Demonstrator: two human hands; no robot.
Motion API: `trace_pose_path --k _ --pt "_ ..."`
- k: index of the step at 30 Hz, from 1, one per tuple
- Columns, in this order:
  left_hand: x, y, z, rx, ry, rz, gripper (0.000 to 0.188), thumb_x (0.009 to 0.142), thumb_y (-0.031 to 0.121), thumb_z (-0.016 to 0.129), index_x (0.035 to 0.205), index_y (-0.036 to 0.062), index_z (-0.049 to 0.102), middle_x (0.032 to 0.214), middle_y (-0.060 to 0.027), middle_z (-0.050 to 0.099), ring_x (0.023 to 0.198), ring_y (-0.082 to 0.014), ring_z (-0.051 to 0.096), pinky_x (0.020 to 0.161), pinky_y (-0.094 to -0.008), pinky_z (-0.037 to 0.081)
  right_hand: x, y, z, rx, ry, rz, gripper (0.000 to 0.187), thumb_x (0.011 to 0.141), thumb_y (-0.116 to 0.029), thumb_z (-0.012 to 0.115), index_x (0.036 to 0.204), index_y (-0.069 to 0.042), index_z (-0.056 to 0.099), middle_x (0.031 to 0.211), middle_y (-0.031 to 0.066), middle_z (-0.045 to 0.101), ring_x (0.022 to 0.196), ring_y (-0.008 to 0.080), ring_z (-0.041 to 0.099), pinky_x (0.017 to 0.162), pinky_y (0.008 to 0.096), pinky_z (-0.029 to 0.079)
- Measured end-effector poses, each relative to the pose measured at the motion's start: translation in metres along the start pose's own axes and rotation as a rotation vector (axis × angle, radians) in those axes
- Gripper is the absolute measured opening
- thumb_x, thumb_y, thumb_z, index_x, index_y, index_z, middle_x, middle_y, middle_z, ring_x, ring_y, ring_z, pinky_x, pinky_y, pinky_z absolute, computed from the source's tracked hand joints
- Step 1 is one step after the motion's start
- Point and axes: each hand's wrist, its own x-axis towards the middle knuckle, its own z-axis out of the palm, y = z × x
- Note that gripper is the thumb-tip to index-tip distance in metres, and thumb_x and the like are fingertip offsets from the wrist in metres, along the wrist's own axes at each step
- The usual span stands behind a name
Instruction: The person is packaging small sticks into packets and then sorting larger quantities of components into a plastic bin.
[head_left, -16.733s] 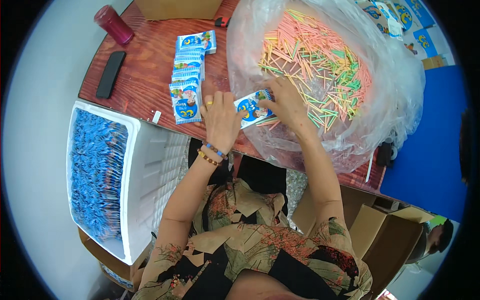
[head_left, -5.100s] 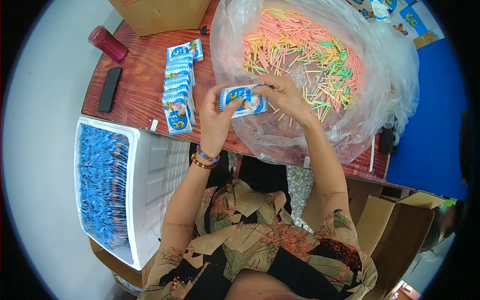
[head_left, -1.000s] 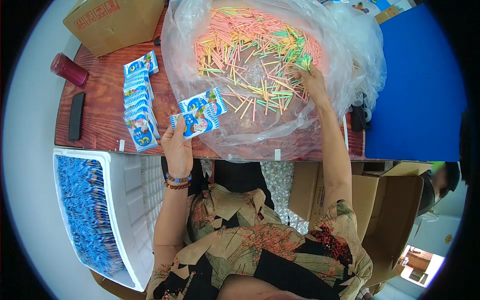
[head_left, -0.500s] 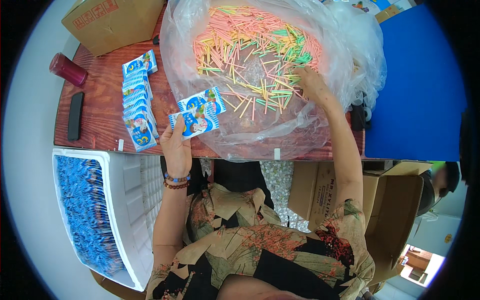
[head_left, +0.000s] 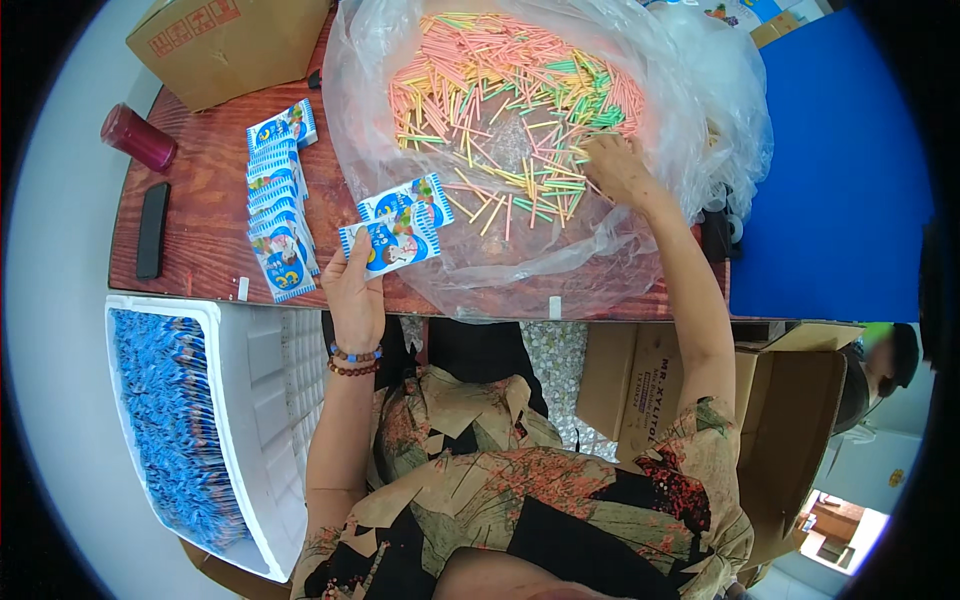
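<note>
My left hand pinches a small blue and white packet between thumb and fingers, over the near edge of the table. A second packet of the same kind lies partly beneath it, against the clear plastic bag. On the right, my right hand reaches into the spread-out bag with its fingers curled down among thin pink, yellow and green sticks. Whatever those fingertips grip is hidden. Left of the held packet, an overlapping row of similar packets runs along the tabletop.
The clear plastic bag spreads over the table. A cardboard box, a dark red cup and a black oblong object stand or lie at left. Below, a white foam box holds many packets. Blue board at right.
My right hand has shifted slightly left among the sticks, its fingers more bunched. My left hand and its packet stay nearly in place.
</note>
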Motion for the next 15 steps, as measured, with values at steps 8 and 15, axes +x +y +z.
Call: trace_pose_path --k 8,15 --pt "0.002 0.0 -0.003 0.015 -0.021 -0.007 0.017 0.095 0.011 0.057 0.104 -0.0015 0.064 0.102 -0.0082 0.068 0.091 -0.0129 0.065 0.082 -0.0284 0.054 -0.011 0.01 0.005 0.823 0.373 0.285 0.026 0.096 -0.024 0.051 0.118 -0.011 0.055 0.109 0.0059 0.06 0.11 0.0232 0.051 0.103 0.0428 0.026" --pt "0.002 -0.002 0.001 0.032 -0.022 0.008 0.02 0.096 0.018 0.057 0.099 0.0001 0.065 0.101 -0.009 0.068 0.093 -0.016 0.066 0.082 -0.0313 0.052 0.005 0.0 0.01 1.668 0.379 0.292 0.02 0.098 -0.02 0.048 0.104 -0.004 0.058 0.095 0.0047 0.063 0.095 0.0181 0.058 0.089 0.0291 0.042"
